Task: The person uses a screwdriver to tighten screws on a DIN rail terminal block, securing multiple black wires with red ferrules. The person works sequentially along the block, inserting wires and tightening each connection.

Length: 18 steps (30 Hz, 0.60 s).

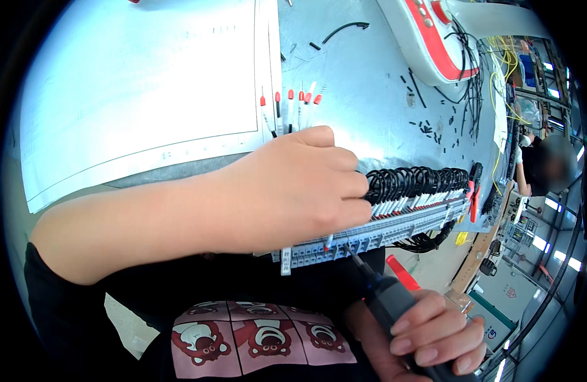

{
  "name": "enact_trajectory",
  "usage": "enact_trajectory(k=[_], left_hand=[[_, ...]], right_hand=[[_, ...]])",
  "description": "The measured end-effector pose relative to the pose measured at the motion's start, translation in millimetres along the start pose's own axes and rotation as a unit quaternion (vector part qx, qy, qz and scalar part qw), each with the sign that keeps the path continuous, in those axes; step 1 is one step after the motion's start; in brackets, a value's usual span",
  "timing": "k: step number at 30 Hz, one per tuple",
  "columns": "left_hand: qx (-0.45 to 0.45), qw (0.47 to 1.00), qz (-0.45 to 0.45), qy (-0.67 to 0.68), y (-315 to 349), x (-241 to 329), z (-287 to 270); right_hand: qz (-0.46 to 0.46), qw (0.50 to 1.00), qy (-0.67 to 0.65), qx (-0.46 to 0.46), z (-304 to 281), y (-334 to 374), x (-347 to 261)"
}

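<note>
My left hand (306, 184) is closed over the left part of a grey terminal block strip (395, 230), its fingertips hidden. A wire end with a pale sleeve (328, 242) shows just below it, at the terminals. Several wires with red ferrules (290, 95) fan out beyond my knuckles. Along the strip's right part, black wires (414, 183) loop in a dense row, with white marker sleeves at their ends. My right hand (433, 331) grips a thick dark screwdriver (395, 302). Its slim tip meets the near side of the strip, right of the pale-sleeved wire.
A large printed sheet (147, 83) covers the table's left. A white and red machine (427, 38) stands at the far right, near black wire scraps (433, 127). Red-handled pliers (475, 191) lie beside the strip's right end. Another person (548, 165) is farther right.
</note>
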<state>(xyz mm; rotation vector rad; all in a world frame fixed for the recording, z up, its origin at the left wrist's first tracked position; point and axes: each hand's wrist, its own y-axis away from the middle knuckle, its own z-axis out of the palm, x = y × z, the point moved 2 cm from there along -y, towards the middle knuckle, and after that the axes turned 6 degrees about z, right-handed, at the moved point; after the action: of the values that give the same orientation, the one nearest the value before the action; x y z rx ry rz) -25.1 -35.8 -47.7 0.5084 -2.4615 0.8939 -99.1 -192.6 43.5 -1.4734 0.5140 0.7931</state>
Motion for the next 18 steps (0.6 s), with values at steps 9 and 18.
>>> enact_trajectory(k=[9,18], left_hand=[[0.000,0.999,-0.016,0.051,-6,-1,3],[0.050,0.994,-0.060,0.082,2,-3,13]], right_hand=[[-0.025,0.998,-0.047,0.027,-1,-2,7],[-0.053,0.994,-0.067,0.062,2,-1,14]])
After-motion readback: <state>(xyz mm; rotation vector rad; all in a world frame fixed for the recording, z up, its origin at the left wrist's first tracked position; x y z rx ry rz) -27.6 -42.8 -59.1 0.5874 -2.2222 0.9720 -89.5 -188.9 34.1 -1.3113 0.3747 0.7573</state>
